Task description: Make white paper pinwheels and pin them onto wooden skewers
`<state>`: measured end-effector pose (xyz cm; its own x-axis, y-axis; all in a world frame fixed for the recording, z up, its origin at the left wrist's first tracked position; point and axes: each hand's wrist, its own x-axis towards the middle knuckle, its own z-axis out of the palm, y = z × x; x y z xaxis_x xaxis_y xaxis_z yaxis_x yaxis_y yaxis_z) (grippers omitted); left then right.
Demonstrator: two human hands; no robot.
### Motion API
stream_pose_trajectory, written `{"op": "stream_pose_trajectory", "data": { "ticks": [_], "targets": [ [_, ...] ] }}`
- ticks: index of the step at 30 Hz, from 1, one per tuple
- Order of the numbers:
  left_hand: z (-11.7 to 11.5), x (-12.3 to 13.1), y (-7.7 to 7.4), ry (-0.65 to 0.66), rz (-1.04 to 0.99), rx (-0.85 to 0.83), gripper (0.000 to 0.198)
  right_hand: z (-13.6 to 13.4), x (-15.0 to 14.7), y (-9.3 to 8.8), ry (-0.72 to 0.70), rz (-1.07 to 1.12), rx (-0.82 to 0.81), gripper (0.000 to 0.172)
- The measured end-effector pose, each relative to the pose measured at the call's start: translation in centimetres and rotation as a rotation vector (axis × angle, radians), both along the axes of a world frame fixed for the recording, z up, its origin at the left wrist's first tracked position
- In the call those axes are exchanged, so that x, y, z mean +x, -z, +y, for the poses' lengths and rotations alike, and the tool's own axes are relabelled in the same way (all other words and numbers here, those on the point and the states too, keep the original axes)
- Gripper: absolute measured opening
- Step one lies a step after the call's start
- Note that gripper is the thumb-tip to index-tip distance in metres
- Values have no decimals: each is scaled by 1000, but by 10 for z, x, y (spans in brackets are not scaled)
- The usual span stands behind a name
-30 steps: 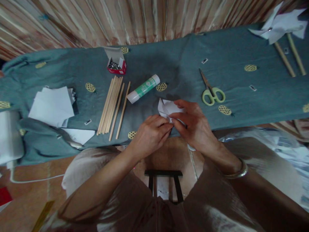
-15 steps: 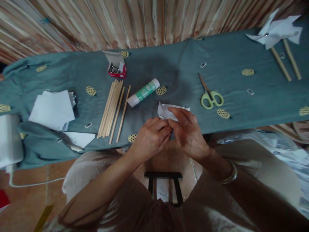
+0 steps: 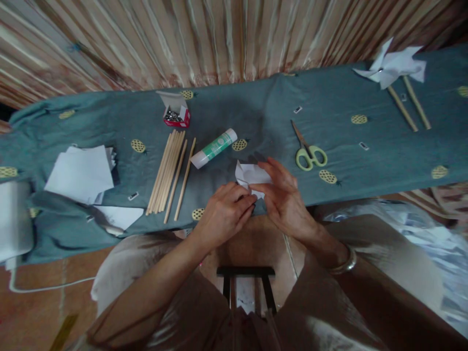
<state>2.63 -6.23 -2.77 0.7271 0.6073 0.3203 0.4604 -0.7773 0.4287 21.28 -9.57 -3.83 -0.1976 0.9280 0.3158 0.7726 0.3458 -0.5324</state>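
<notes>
A folded white paper, pinwheel-like in its turned-up corner, is between my hands at the table's front edge. My left hand is closed on its near left side, fingers curled over the paper. My right hand lies along its right side, thumb and forefinger stretched out against the paper and the other fingers loosely bent. The near edge of the paper is partly hidden by my fingers. Beyond the paper lies a glue stick with a green label. To the right rest scissors with green handles.
Several wooden sticks lie left of the glue stick, below an open red box of small metal pieces. White paper sheets are stacked at the left. Finished paper pinwheels on sticks lie far right. A white device stands at the left edge.
My right thumb and forefinger have moved apart from my left fingers, and more of the folded paper shows. The whole view has shifted slightly.
</notes>
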Motion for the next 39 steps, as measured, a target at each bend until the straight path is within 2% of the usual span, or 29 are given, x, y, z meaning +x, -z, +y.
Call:
{"op": "stream_pose_trajectory", "data": {
  "ticks": [6,11,20,28,35,39],
  "targets": [
    [0,-1,0,2,-7,16,18,4,4,1,44,212,-39,39],
    [0,-1,0,5,7,25,19,4,1,-2,43,203,-30,37],
    [2,-3,-2,7,-58,1,16,13,8,-3,164,184,-5,24],
    [2,-4,-1,5,-92,23,16,13,13,-4,199,150,-31,24],
    [5,-6,1,-9,-48,60,17,17,21,-13,200,128,-77,30],
    [10,-11,0,-41,-40,83,18,17,22,-20,258,140,-145,32]
  ]
}}
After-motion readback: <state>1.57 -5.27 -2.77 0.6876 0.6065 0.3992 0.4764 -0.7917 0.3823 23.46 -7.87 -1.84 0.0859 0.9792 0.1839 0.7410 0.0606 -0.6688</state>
